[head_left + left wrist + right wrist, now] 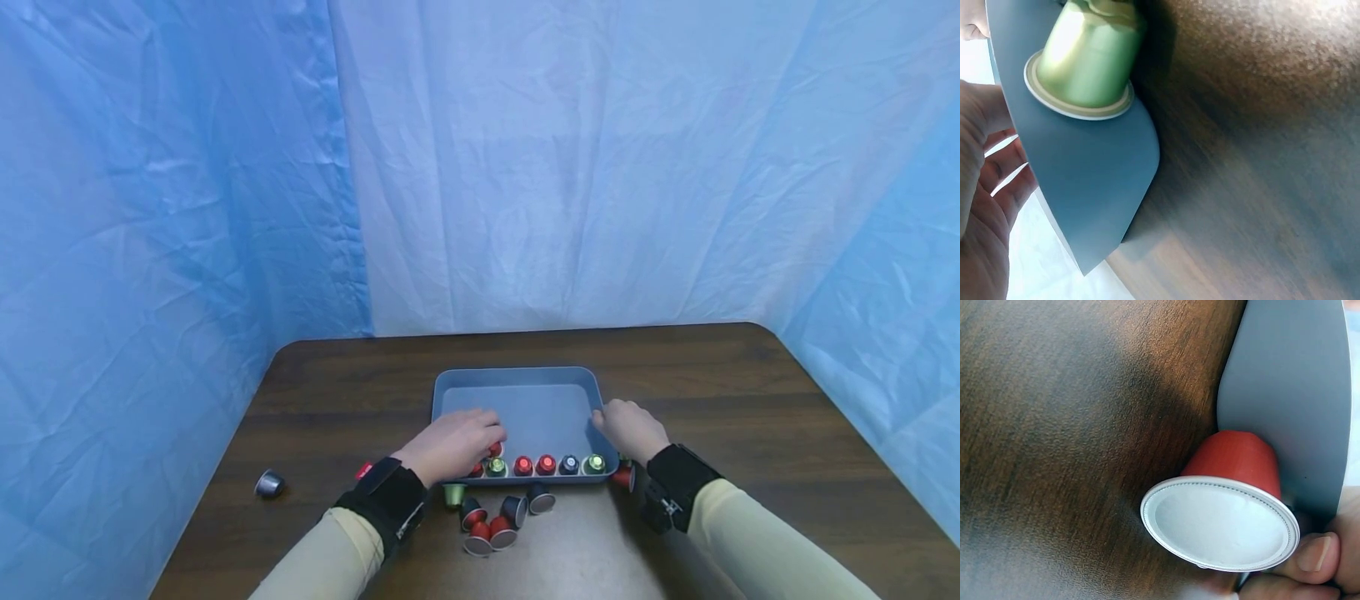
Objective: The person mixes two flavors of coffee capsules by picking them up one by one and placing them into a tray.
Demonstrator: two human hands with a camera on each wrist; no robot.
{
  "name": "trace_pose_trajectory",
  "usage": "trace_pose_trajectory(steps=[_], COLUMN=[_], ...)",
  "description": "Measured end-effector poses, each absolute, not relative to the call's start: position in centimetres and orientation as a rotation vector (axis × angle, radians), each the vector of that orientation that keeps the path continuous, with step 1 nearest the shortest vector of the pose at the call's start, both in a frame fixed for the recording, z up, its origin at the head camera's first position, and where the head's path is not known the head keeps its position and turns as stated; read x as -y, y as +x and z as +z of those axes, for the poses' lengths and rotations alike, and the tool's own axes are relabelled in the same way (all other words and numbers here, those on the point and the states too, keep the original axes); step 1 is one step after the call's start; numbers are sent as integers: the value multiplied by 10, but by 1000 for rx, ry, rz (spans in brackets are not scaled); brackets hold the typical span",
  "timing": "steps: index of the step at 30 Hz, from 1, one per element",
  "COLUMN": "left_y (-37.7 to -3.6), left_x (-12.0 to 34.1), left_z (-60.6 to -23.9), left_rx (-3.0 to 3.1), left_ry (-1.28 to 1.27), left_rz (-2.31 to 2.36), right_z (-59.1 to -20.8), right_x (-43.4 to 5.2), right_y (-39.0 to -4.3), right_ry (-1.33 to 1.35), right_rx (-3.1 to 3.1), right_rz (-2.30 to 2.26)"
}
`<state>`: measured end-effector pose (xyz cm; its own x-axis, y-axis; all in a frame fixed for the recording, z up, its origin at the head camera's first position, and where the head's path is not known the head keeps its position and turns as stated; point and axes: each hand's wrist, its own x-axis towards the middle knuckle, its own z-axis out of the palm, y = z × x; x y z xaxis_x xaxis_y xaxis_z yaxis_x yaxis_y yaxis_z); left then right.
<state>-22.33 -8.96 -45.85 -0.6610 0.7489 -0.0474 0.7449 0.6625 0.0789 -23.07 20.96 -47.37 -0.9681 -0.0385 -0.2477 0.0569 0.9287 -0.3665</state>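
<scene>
While roughly half the capsules sit in the blue tray [517, 379], work looks partway done: row of five upright along the near wall at lower centre of the head view — green [497, 467], red [522, 465], red [546, 464], dark blue [569, 464], green [596, 463] — plus one or two more red ones half hidden under the left hand [453, 446]. Still outside on the brown surface [750, 400]: loose cluster just below the tray edge, with a green capsule [453, 495], dark ones [540, 498] and red ones [491, 533]; another red capsule [622, 476] against the tray's right outer corner; a stray dark capsule [269, 483] well apart at lower left. Rest of tray floor bare.

Left hand over the tray's near-left corner, fingers curled down onto a red capsule [495, 450] at the row's left end; grip itself hidden, so cannot tell if pinched or only touched. Left wrist view: tray wall and the green capsule [1085, 62] lying against it, fingers [997, 181] loosely spread behind.

Right hand [632, 429] grasping the tray's right rim, fingers over the edge. Right wrist view: red capsule [1229, 500] on its side touching the tray wall, fingertips [1313, 556] just beside its foil lid, on the tray and not on the capsule.
</scene>
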Motion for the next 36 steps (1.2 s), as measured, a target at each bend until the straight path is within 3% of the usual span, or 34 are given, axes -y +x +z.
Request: trace_pose_trajectory(steps=[24, 36], left_y=[-216, -211], left_x=[104, 136], left_z=[-453, -444], left_rx=[-2867, -2907], left_ry=[1304, 1217], left_rz=[131, 106], right_z=[-473, -471], right_x=[-212, -213], right_y=[-229, -229], right_ry=[-33, -18], right_rx=[-2852, -2837], right_rz=[-546, -550])
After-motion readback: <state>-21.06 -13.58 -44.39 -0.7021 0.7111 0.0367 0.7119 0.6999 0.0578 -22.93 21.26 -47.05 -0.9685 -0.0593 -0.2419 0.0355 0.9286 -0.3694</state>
